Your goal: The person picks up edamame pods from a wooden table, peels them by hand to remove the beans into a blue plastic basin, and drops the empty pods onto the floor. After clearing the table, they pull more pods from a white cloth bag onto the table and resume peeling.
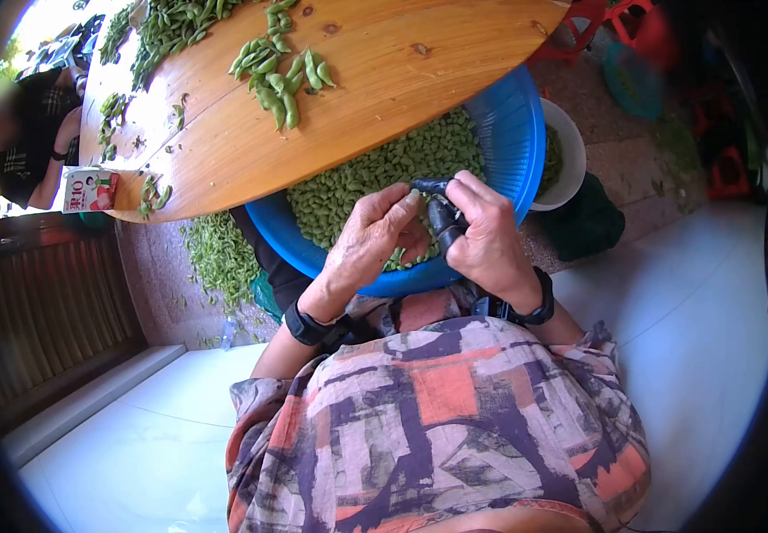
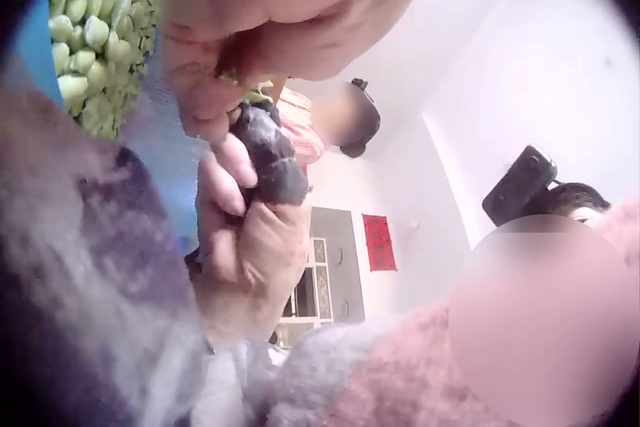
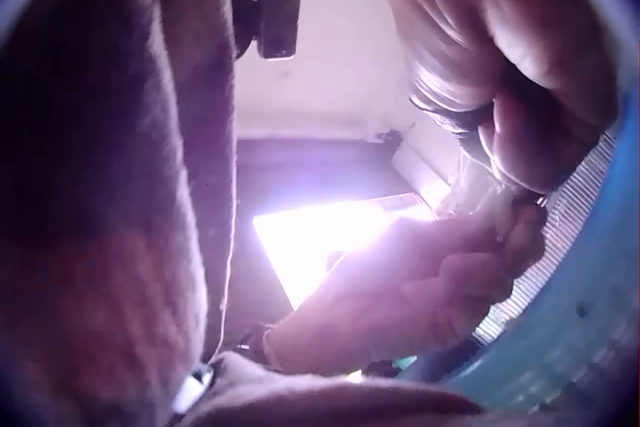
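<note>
Left hand (image 1: 371,240) and right hand (image 1: 490,235), pinching green pod (image 2: 263,92) between them, shelled beans (image 1: 435,153) below

Over the blue basin (image 1: 513,133), a small green piece (image 2: 262,91), mostly hidden in the grip that pinches it, shows only a ragged sliver, while plump, loose, pale-green beans (image 1: 402,155), shelled and whole, lie massed inside the basin below its rim.
</note>
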Demonstrator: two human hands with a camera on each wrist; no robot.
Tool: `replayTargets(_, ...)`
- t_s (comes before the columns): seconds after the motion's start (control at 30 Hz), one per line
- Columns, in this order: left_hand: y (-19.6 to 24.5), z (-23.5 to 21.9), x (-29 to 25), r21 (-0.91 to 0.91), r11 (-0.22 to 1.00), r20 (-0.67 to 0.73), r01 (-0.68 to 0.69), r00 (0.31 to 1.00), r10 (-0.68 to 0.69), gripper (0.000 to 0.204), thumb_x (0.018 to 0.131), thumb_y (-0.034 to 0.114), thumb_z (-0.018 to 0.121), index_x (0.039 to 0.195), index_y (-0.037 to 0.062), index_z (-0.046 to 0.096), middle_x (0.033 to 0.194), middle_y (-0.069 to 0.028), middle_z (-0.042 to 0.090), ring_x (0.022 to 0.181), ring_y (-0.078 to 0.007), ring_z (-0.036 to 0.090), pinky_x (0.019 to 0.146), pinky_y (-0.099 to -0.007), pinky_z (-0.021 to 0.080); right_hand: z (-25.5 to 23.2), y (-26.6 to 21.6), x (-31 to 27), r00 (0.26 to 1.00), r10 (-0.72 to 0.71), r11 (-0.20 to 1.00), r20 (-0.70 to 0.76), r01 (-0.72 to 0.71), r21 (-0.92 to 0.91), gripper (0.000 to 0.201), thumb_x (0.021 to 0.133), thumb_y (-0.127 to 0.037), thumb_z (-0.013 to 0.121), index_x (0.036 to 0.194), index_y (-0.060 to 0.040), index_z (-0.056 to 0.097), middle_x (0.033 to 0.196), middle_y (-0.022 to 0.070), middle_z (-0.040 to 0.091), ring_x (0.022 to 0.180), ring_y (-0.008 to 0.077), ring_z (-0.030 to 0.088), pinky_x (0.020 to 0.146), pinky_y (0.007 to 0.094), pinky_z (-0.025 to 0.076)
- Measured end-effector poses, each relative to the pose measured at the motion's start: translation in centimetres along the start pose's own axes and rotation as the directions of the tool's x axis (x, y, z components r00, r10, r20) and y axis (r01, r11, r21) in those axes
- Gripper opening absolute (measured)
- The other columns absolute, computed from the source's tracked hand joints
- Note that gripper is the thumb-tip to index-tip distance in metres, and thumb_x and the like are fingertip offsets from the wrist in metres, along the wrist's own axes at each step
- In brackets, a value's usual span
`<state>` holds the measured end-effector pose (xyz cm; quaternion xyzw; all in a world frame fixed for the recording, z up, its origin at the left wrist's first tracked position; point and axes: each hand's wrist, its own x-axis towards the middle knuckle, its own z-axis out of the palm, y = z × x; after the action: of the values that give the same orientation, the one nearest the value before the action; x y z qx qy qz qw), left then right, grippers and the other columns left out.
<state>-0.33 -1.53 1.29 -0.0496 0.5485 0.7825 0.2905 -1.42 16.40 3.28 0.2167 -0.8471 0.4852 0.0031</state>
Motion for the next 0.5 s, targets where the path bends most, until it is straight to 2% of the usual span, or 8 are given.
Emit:
replayTargets(0.03,0.0,0.1,0.0,0.000,1.000,0.000,0.001,1.000,-0.001,0.025,0.103,0.023,0.048,0.100,0.0003,0.057,0.077,-0.0034,0.060,0.064,-0.0092,0.059,0.054,-0.0234,0.045,0.4,-0.1,-0.1,0.998,-0.050,0.998,-0.042,0.048,-0.049,0.022,0.071,0.009,0.058,0.093,0.0035,0.059,0.083,0.0168,0.053,0.075,0.0359,0.058,0.063,0.0378,0.047)
replayTargets(0.07,-0.1,0.4,0.1,-0.099,0.995,-0.009,-0.003,1.000,0.002,0.022,0.102,0.021,0.047,0.101,0.0013,0.056,0.077,-0.0017,0.058,0.065,-0.0082,0.058,0.055,-0.0231,0.045,0.7,-0.2,-0.2,0.991,-0.102,0.991,-0.081,0.094,-0.101,0.022,0.071,0.010,0.058,0.093,0.0037,0.058,0.085,0.0191,0.051,0.077,0.0399,0.056,0.064,0.0409,0.047)
replayTargets(0.1,-0.1,0.5,0.2,-0.198,0.980,-0.018,-0.009,1.000,0.006,0.019,0.102,0.019,0.046,0.102,0.0023,0.055,0.077,0.0001,0.057,0.067,-0.0072,0.057,0.056,-0.0229,0.044,0.8,-0.3,-0.2,0.987,-0.126,0.987,-0.101,0.114,-0.113,0.023,0.068,0.012,0.058,0.090,0.0033,0.056,0.086,0.0177,0.051,0.076,0.0400,0.057,0.064,0.0429,0.047)
replayTargets(0.2,-1.0,0.5,0.2,-0.180,0.983,-0.100,-0.039,0.995,0.021,0.018,0.099,0.016,0.044,0.102,0.0029,0.056,0.078,0.0019,0.055,0.066,-0.0058,0.054,0.056,-0.0221,0.042,1.2,-0.5,-0.1,0.989,-0.128,0.988,-0.074,0.120,-0.098,0.026,0.066,0.013,0.057,0.090,0.0036,0.057,0.087,0.0173,0.051,0.076,0.0398,0.057,0.064,0.0428,0.048)
replayTargets(0.33,-0.8,0.5,0.2,-0.202,0.979,-0.083,-0.039,0.996,0.023,0.018,0.098,0.014,0.044,0.101,0.0015,0.057,0.076,0.0027,0.053,0.063,-0.0053,0.050,0.057,-0.0216,0.042,1.3,0.2,0.2,0.984,-0.133,0.990,-0.115,0.125,-0.070,0.026,0.066,0.012,0.055,0.090,0.0036,0.057,0.085,0.0169,0.051,0.075,0.0392,0.056,0.064,0.0422,0.047)
replayTargets(0.43,-0.9,0.6,0.3,-0.199,0.977,-0.059,-0.075,0.996,0.065,0.016,0.097,0.013,0.046,0.098,0.0015,0.058,0.075,0.0030,0.052,0.060,-0.0053,0.046,0.056,-0.0216,0.039,0.8,0.5,0.5,0.995,-0.095,0.994,-0.040,0.093,-0.053,0.030,0.064,0.010,0.056,0.094,0.0050,0.056,0.086,0.0187,0.050,0.078,0.0413,0.057,0.064,0.0444,0.047)
replayTargets(0.5,-0.8,1.5,0.6,-0.262,0.960,-0.185,-0.104,0.981,0.056,0.016,0.091,0.011,0.045,0.080,0.0046,0.055,0.062,0.0037,0.043,0.053,-0.0066,0.036,0.049,-0.0243,0.026,0.9,0.6,0.5,0.993,-0.084,0.996,-0.081,0.084,-0.013,0.029,0.064,0.010,0.054,0.092,0.0050,0.057,0.084,0.0190,0.050,0.079,0.0422,0.056,0.064,0.0444,0.046)
